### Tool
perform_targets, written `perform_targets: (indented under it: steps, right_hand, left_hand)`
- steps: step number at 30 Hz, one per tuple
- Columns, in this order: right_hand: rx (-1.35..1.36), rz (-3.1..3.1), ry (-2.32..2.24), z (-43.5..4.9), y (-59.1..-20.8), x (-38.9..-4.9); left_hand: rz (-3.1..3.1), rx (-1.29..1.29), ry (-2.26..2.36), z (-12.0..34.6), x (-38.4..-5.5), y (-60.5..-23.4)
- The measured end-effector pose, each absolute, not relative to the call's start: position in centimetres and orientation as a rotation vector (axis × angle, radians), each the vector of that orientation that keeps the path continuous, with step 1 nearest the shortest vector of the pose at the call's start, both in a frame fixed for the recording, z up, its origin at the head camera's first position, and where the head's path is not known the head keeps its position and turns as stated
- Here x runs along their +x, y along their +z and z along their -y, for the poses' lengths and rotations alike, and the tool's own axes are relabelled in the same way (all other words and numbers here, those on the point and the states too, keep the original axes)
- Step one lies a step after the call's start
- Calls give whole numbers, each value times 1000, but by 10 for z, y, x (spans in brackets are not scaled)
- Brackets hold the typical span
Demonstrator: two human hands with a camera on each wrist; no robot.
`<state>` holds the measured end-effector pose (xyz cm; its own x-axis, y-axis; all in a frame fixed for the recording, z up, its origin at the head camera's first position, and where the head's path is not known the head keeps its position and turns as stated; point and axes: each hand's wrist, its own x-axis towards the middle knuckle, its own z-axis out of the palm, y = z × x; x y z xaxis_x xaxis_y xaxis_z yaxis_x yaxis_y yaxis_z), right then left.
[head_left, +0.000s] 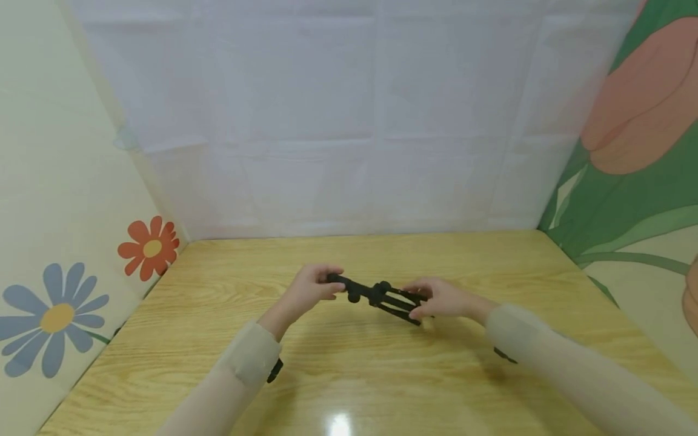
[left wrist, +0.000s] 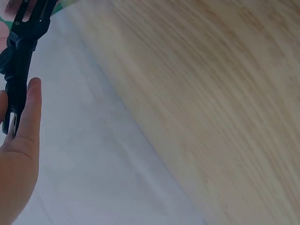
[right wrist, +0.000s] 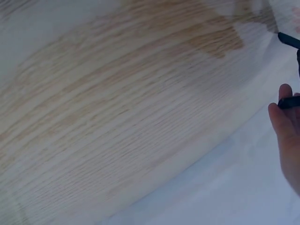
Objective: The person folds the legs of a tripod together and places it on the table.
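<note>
A small black tripod (head_left: 376, 294) is held sideways over the table, its head end at the left and its legs spread a little toward the right. My left hand (head_left: 305, 290) pinches the head end between thumb and fingers. In the left wrist view the tripod's black body (left wrist: 19, 65) runs up from between the thumb and fingers. With my right hand (head_left: 444, 298) I grip the legs near their feet. The right wrist view shows one leg end (right wrist: 288, 102) at the fingertips and another leg (right wrist: 288, 40) apart from them, with the rest cut off by the frame edge.
The wood-grain table (head_left: 229, 327) spreads beneath both hands. A white sheet (head_left: 327, 121) hangs behind its far edge. Flower-printed panels stand at the left (head_left: 49, 181) and right (head_left: 643, 212). Black wrist devices show below both sleeves.
</note>
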<state>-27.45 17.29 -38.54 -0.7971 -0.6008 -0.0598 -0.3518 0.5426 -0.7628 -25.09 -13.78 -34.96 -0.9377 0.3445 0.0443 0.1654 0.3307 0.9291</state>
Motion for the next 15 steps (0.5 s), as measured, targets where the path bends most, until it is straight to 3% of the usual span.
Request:
perform_targets:
  steps: [15]
  right_hand:
    - [-859,-2700,-911,-165,-381,-265]
  left_hand:
    - [-2543,337,1466,147,-248,-380]
